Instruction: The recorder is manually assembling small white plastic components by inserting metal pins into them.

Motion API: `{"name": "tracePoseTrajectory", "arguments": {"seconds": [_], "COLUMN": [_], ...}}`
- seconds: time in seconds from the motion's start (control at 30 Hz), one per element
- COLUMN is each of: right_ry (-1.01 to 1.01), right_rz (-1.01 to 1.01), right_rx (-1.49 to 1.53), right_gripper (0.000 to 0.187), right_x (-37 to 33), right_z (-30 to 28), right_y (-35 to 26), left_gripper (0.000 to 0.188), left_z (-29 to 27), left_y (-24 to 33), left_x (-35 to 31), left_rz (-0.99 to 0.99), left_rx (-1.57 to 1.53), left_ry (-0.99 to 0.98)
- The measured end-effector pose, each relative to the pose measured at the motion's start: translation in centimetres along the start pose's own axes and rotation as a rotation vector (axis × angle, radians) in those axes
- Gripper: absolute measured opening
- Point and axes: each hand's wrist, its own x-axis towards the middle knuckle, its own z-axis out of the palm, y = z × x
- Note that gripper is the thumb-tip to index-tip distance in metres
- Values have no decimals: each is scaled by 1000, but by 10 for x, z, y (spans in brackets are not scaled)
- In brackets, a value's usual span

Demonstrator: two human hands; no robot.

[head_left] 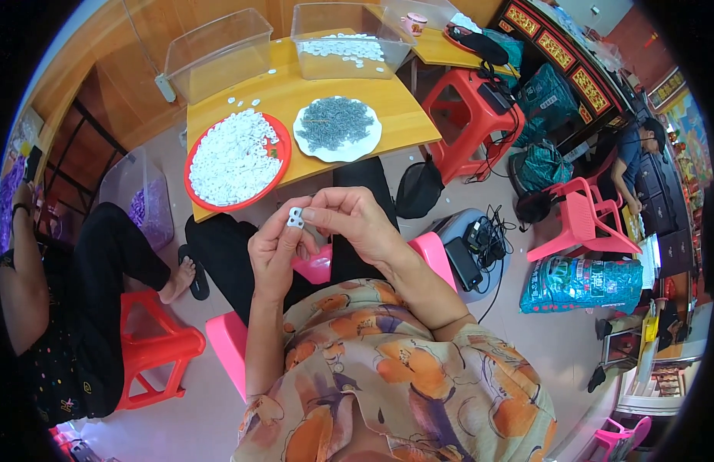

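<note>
Just beside the yellow table [405, 123], a small white piece with dark spots [295, 218] is pinched by the left hand [270, 252] and the right hand [357, 222]

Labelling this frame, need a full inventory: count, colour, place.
Held piece: 1, white with dark spots, at the fingers
Tray: 1, red, table left
White pieces: many, white, tray and one bin
Plate: 1, white, right of tray
Grey pieces: many, grey, on plate
Table: 1, yellow, ahead
Bins: 2, clear, table's far side
Cup: 1, pink and white, second table
Stools: at least 2, red, left and right
Chairs: at least 2, pink, right
Bags: several, teal, right
Cables: tangled, black, right
Tub: 1, clear, purple contents, left
Other people: 2, dark clothes, left and far right
Shirt: 1, floral, wearer
Left hand: 1, bare, pinching piece
Right hand: 1, bare, at piece
</note>
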Motion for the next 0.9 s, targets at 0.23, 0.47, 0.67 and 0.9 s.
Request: {"name": "tracePoseTrajectory", "arguments": {"seconds": [0.23, 0.47, 0.67, 0.9], "right_ry": [67, 60, -9, -27], "right_rz": [66, 63, 93, 108], "right_rx": [-59, -54, -58, -82], "right_gripper": [12, 14, 17, 17], "right_x": [1, 1, 3, 1], "right_z": [1, 4, -3, -3], "right_y": [7, 5, 9, 8], "left_gripper": [27, 26, 26, 25], "left_z": [-2, 1, 3, -3], "left_y": [-4, -6, -4, -3], "left_x": [0, 1, 0, 0], "left_rz": [89, 83, 60, 83], "left_rx": [27, -23, 6, 76], "left_ry": [50, 88, 99, 88]}}
